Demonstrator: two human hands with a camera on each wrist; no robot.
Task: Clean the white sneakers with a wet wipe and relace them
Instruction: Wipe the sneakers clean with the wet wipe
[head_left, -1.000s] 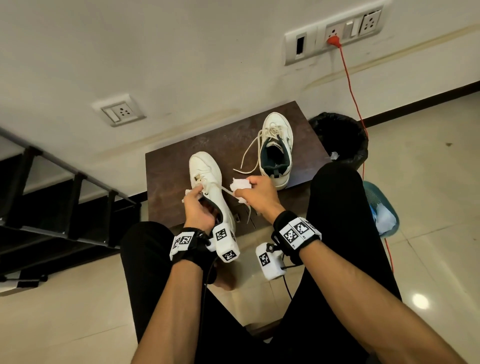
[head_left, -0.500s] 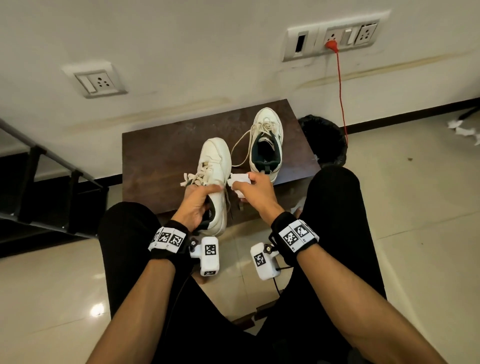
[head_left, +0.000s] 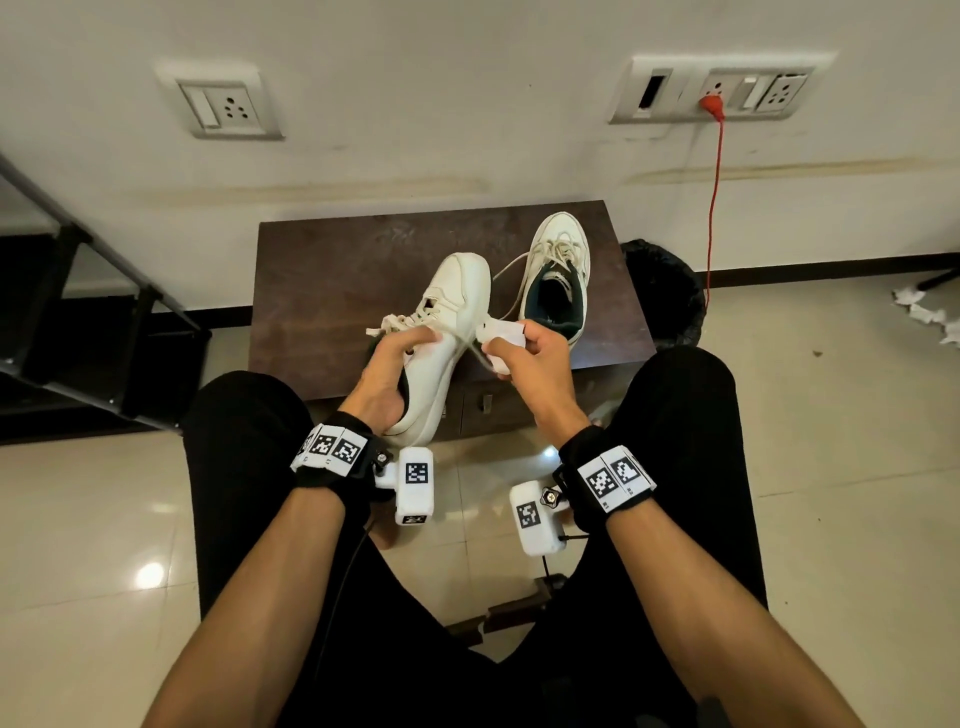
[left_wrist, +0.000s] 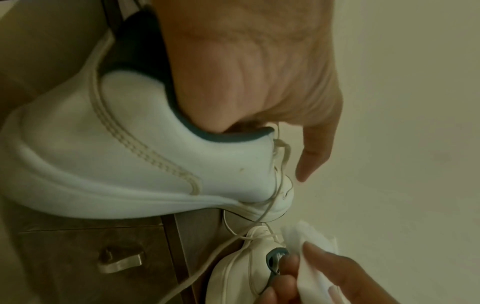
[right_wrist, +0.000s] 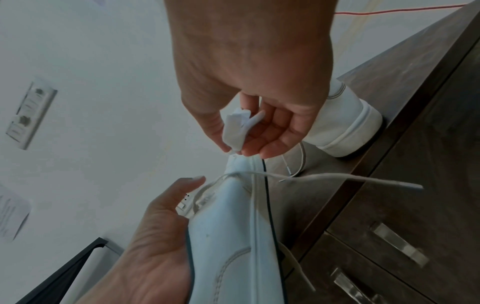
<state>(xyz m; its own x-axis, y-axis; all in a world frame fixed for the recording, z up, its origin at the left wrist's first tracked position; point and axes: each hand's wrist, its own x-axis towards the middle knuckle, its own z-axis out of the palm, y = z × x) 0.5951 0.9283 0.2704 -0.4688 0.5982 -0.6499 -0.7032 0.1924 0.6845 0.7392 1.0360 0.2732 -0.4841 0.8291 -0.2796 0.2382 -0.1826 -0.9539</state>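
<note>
Rack (head_left: 78, 291): dark metal frame at 9 o'clock, on the floor against the wall.
Left socket (head_left: 224, 106): wall plate at 11 o'clock.
Left hand (head_left: 387, 371): gripping the near sneaker, fingers tucked inside its dark collar, thumb on the outer side by the eyelets.
Near sneaker (head_left: 449, 332): white, tilted onto its side, toe pointing to 12 o'clock, heel hanging past the front edge of the tabletop; laces loose, one end trailing toward 3 o'clock in the right wrist view.
Tabletop (head_left: 322, 291): dark brown wood, centre of the head view, drawers with metal handles below the front edge.
Wet wipe (head_left: 501, 338): white, crumpled, just beside the near sneaker's sole edge; whether it touches cannot be told.
Right hand (head_left: 535, 364): fingers and thumb curled, pinching the wet wipe.
Far sneaker (head_left: 558, 270): white with dark lining, upright on the tabletop at 1 o'clock, laces partly undone.
Bin (head_left: 662, 296): black-lined, on the floor at 2 o'clock, beside the tabletop.
Orange cable (head_left: 716, 197): plugged into the right socket (head_left: 719, 93), hanging down the wall.
Paper scraps (head_left: 924, 314): on the floor at 3 o'clock.
</note>
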